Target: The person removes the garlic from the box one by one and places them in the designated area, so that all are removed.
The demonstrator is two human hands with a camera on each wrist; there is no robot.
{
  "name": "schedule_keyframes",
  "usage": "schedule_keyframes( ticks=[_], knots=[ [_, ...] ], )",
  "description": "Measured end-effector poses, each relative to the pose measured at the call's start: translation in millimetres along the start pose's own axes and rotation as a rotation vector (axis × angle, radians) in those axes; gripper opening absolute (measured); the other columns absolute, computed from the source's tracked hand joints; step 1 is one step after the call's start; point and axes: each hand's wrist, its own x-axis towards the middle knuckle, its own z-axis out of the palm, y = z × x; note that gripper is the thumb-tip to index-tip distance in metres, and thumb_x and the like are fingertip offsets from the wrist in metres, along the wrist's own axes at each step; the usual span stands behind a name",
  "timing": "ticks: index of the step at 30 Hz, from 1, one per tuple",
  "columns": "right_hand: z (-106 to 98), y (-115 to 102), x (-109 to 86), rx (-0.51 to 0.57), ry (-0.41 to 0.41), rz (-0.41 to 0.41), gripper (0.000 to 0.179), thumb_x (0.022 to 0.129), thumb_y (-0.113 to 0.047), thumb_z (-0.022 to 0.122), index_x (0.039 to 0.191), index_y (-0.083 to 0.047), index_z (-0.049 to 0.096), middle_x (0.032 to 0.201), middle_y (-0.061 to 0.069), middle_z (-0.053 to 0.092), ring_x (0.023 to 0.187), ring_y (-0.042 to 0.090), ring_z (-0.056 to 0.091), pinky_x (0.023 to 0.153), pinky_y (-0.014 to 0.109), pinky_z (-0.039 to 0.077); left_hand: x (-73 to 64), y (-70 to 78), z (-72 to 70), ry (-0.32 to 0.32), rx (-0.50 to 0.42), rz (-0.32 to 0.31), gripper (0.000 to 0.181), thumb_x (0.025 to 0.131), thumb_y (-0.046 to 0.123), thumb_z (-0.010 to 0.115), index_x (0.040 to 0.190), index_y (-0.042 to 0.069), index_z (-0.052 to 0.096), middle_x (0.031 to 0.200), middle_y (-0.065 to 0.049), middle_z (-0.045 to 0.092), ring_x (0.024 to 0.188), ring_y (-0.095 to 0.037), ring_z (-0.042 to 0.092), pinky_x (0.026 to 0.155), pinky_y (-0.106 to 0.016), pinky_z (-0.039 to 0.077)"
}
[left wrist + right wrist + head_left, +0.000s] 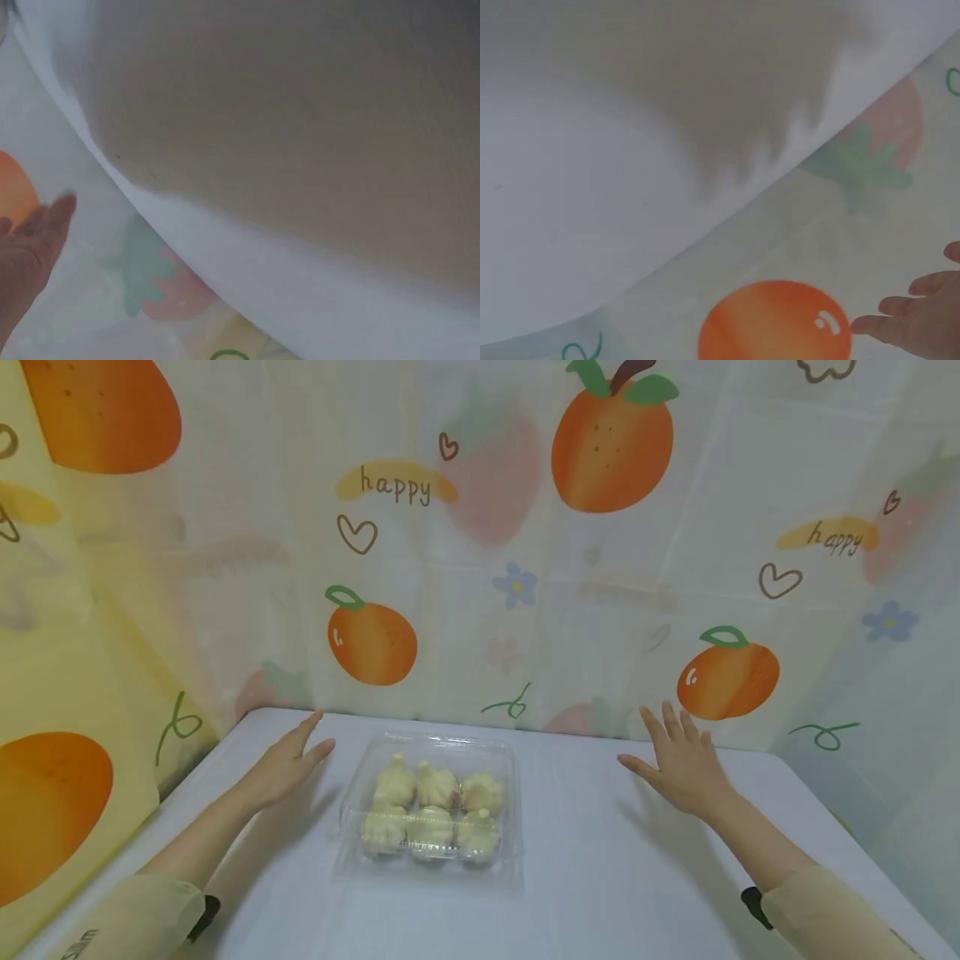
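Observation:
A clear plastic clamshell box [431,868] sits on the white table, a little left of the middle in the head view. Several cream-coloured, garlic-bulb-shaped buns [432,833] lie inside it in two rows. My left hand [283,766] is held over the table to the left of the box, fingers straight and apart from it. On the other side my right hand [686,768] is raised with spread fingers, farther from the box. Neither hand holds anything. The wrist views show the left hand [34,251] and right hand [922,319] at their edges, above shadowed white cloth.
The white table [600,893] ends at a curtain [465,610] printed with oranges, strawberries, hearts and flowers. A yellow sheet [75,677] hangs along the left side. Black bands [204,918] show at the sleeve ends.

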Motion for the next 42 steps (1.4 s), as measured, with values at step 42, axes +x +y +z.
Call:
schedule_keyframes(
  ticks=[42],
  knots=[
    [19, -149, -28.1, 0.689, -0.261, -0.190, 0.101, 0.088, -0.047, 0.071, 0.161, -0.020, 0.006, 0.169, 0.001, 0.003, 0.157, 0.027, 0.005, 0.127, 0.061, 0.015, -4.8, 14.6, 10.6, -0.414, -0.777, -0.188, 0.074, 0.096, 0.010, 0.060, 0.158, 0.008, 0.018, 0.114, -0.001, 0.056, 0.087, -0.006, 0.062, 0.080, -0.021, 0.060]
  ],
)
